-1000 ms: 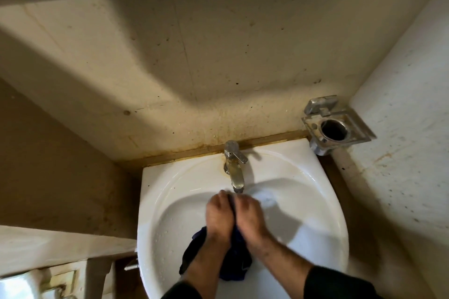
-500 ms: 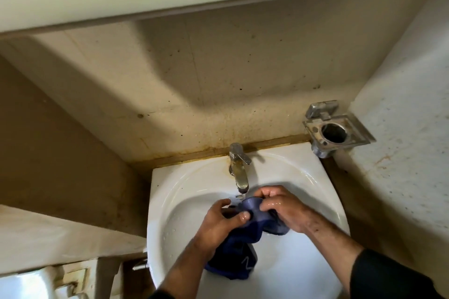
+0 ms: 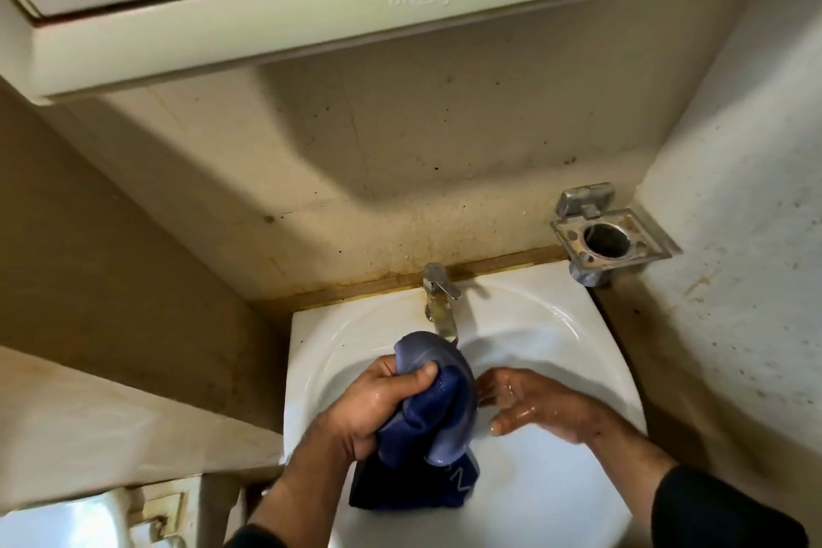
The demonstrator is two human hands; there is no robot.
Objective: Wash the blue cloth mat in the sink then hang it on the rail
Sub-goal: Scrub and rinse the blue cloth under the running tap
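Half a second ago both hands gripped the cloth under the tap; now the right hand (image 3: pixel 529 407) has let go and hangs just beside it, wet, with fingers spread and relaxed, holding nothing, while the left hand (image 3: pixel 378 407) alone has lifted the bundle higher. That left hand's fingers and thumb curl tightly round the blue cloth mat (image 3: pixel 433 409), which is bunched up above the middle of the sink (image 3: pixel 556 338). The cloth's top fold arches over the left hand's knuckles and reaches close under the spout of the tap (image 3: pixel 440 303), and its darker lower end hangs down toward the near part of the basin. Whether that lower end touches the basin cannot be told. The right hand's fingertips point at the cloth, very near it, and contact cannot be made out.

The chrome tap stands at the sink's far edge, in the middle. Whether water runs from it is not clear. Beyond the sink's far right corner a square metal holder (image 3: pixel 614 240) with a round hole is fixed in the corner of the walls. A cream cabinet (image 3: pixel 311 13) with raised lettering juts out from the stained wall above the sink. Dark sleeves cover both forearms near the bottom edge of the view
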